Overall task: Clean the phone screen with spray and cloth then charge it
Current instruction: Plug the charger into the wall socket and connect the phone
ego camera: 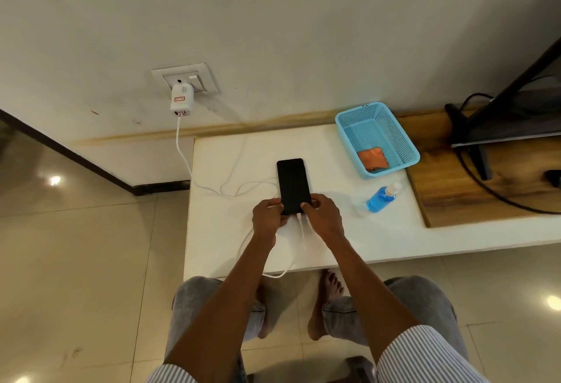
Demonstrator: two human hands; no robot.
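Observation:
A black phone point(292, 182) with a dark screen lies on the white table point(349, 240). My left hand point(267, 218) grips its near left corner and my right hand point(322, 215) grips its near right corner. A white charging cable point(301, 231) meets the phone's near end between my hands; the plug itself is hidden by my fingers. The cable loops across the table and runs up to a white charger point(181, 100) in the wall socket point(194, 77). The spray bottle point(383, 196) with blue liquid lies on its side to the right. An orange cloth point(373, 158) sits in the blue basket point(391, 127).
A wooden board point(473, 188) lies on the right with a black monitor stand point(473, 136) and black cables on it. My knees and bare feet are under the table's near edge. Tiled floor spreads to the left.

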